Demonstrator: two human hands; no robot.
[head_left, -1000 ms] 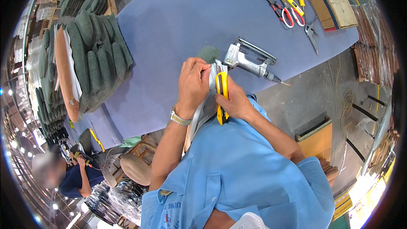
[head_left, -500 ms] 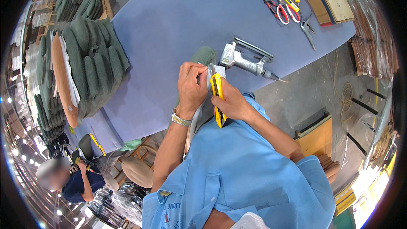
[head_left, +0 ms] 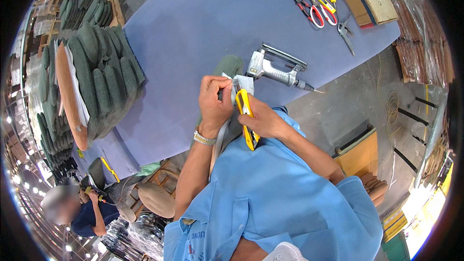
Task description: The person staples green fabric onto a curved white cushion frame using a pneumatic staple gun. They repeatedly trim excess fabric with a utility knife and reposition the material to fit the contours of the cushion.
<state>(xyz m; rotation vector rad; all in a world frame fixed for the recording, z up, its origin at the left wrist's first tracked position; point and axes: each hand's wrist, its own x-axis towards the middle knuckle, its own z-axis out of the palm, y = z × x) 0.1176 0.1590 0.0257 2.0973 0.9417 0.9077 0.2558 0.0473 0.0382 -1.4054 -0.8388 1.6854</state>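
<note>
My right hand (head_left: 265, 117) is wrapped round a yellow utility knife (head_left: 250, 137), its blade end pointing away from me. The blade meets pale backing cloth (head_left: 245, 84) at the near part of a green fabric-covered pad (head_left: 229, 65). Close beside it on the left, my left hand (head_left: 214, 104) pinches an edge of that cloth between thumb and fingers. Most of the pad lies hidden under my left hand and wrist. A silver staple gun (head_left: 276, 70) rests on the table just right of the pad.
On the blue-covered table (head_left: 179, 34) lie red-handled pliers (head_left: 300, 5), scissors (head_left: 321, 13), another yellow cutter (head_left: 321, 0) and grey snips (head_left: 345, 36), near a box (head_left: 369, 1). Green pads (head_left: 104, 75) are stacked at left. A person (head_left: 92, 212) works at lower left.
The knife has come slightly toward me, and more of the pale cloth stands out to the right of the blade. My left hand keeps its pinch.
</note>
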